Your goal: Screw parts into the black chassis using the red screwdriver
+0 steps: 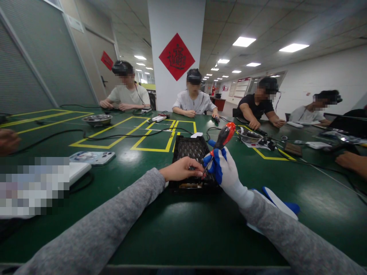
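My right hand (222, 168), in a white glove with blue fingertips, is closed around a screwdriver (224, 137) with a red and black handle, its tip pointing down. My bare left hand (182, 168) is pinched at the screwdriver's tip, over a black perforated tray-like device (191, 149) lying on the green table (160, 221). Whatever the left fingers pinch is too small to make out. Both arms wear grey sleeves.
A spare white and blue glove (279, 204) lies beside my right forearm. A phone (91, 157) and a white flat device (78, 170) lie at left. Cables, a metal bowl (97, 120), yellow floor-tape markings and several seated people with headsets ring the table.
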